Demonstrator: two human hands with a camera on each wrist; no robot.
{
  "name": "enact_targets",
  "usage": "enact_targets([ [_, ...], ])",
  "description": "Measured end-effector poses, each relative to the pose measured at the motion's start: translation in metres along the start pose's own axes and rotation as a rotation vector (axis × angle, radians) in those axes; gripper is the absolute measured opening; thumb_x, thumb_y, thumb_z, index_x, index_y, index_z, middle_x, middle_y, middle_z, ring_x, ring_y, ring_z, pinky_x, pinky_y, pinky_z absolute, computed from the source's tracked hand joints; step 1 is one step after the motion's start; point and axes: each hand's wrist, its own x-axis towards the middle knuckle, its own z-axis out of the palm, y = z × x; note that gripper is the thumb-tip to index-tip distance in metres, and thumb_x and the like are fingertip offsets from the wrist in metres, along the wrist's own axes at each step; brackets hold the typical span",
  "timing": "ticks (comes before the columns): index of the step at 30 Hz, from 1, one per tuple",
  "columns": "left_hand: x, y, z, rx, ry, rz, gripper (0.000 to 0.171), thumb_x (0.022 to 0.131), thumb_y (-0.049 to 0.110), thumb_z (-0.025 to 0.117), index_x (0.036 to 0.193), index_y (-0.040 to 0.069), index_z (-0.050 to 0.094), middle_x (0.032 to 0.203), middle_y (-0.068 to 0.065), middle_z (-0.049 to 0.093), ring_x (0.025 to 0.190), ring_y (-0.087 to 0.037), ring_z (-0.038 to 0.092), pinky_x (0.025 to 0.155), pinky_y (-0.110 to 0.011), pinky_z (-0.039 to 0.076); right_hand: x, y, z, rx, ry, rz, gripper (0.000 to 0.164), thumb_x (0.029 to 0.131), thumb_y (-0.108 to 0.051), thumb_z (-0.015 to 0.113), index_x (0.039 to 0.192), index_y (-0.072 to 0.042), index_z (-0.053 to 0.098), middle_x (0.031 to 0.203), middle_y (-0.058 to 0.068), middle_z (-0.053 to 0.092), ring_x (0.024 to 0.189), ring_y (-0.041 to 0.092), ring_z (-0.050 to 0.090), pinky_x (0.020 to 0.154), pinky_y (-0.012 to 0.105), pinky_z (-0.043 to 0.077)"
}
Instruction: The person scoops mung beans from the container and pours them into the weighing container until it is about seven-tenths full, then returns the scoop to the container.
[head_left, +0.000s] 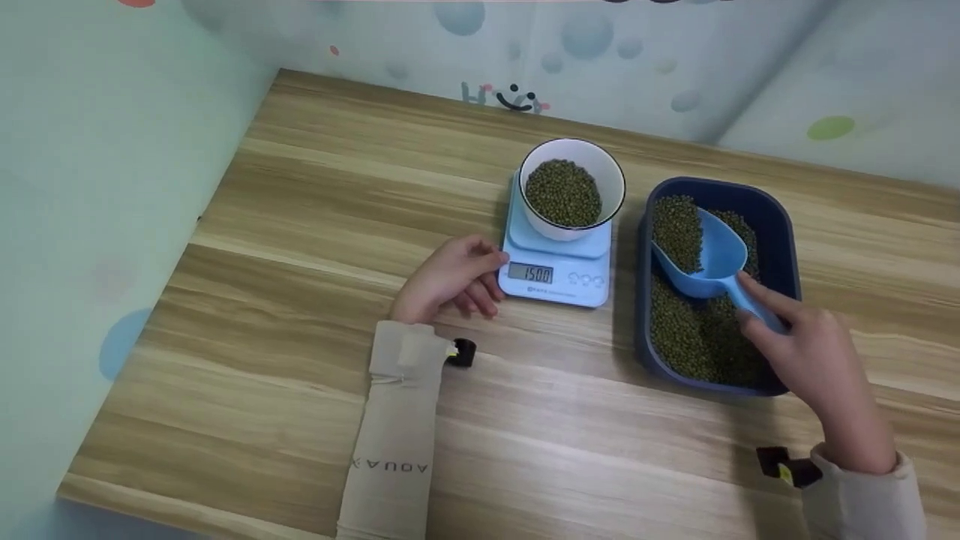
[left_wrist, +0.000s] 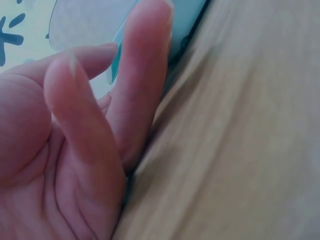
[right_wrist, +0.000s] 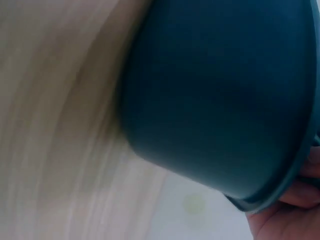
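Observation:
A blue scoop (head_left: 720, 259), partly filled with mung beans (head_left: 677, 232), lies over the dark blue tub (head_left: 787, 247). My right hand (head_left: 814, 349) grips its handle above the tub's right side. To the left, a light blue kitchen scale (head_left: 559, 270) bears a white bowl (head_left: 611, 180) with a black rim, which holds more mung beans (head_left: 564, 193). Its display reads 1500, perhaps with a decimal point before the last digit. My left hand (head_left: 457, 274) rests at the scale's left edge, thumb by the display, fingers loosely bent, as the left wrist view shows.
The wooden table (head_left: 300, 247) runs back to a patterned wall (head_left: 420, 45). Mung beans also fill the lower part of the tub. In the right wrist view, the tub's outer wall (right_wrist: 215, 100) blocks most of the right hand.

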Motion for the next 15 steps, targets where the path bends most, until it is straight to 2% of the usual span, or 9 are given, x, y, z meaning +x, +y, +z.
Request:
enact_targets([
  [8, 0.004, -0.0022, 0.003, -0.03, 0.009, 0.008, 0.032, 0.092, 0.033, 0.056, 0.112, 0.009, 0.049, 0.077, -0.016, 0.066, 0.055, -0.023, 0.065, 0.039, -0.026, 0.045, -0.0032, 0.0, 0.0075, 0.032, 0.071, 0.042, 0.041, 0.089, -0.026, 0.056, 0.129, -0.026, 0.052, 0.056, 0.006, 0.048, 0.034, 0.008, 0.031, 0.033, 0.024, 0.029],
  [11, 0.0042, -0.002, 0.0033, -0.046, 0.006, -0.002, 0.032, 0.092, 0.033, 0.056, 0.112, 0.009, 0.048, 0.077, -0.016, 0.066, 0.054, -0.022, 0.065, 0.038, -0.025, 0.044, -0.0044, 0.0, 0.0083, 0.033, 0.077, 0.056, 0.041, 0.088, -0.027, 0.056, 0.129, -0.024, 0.053, 0.053, 0.005, 0.047, 0.034, 0.008, 0.031, 0.032, 0.024, 0.028],
  [15, 0.002, -0.0009, 0.0023, -0.017, 0.014, -0.012, 0.033, 0.092, 0.034, 0.055, 0.113, 0.009, 0.049, 0.08, -0.017, 0.066, 0.055, -0.022, 0.065, 0.039, -0.026, 0.046, -0.0035, -0.0008, 0.0088, 0.029, 0.059, 0.066, 0.041, 0.088, -0.029, 0.056, 0.129, -0.022, 0.053, 0.049, 0.003, 0.042, 0.036, 0.009, 0.033, 0.034, 0.024, 0.03],
])
